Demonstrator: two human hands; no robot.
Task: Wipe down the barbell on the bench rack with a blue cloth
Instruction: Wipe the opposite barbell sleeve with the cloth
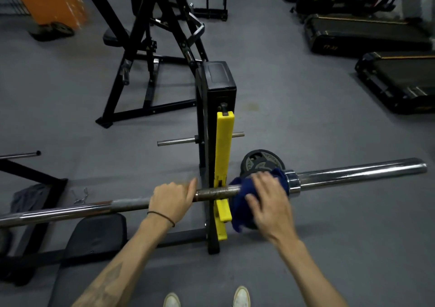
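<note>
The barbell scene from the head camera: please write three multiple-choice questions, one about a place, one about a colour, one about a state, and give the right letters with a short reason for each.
1. Where on the barbell is the cloth?
A. at the far left end
B. between the yellow post and the collar
C. at the tip of the right sleeve

2. What colour is the cloth?
A. blue
B. white
C. red

3. What is the left hand doing?
A. hanging free
B. holding a plate
C. gripping the bar

Answers:
1 B: the cloth is wrapped on the bar just right of the yellow post, touching the collar.
2 A: dark blue fabric shows under the right hand.
3 C: its fingers curl over the bar, left of the post.
</note>
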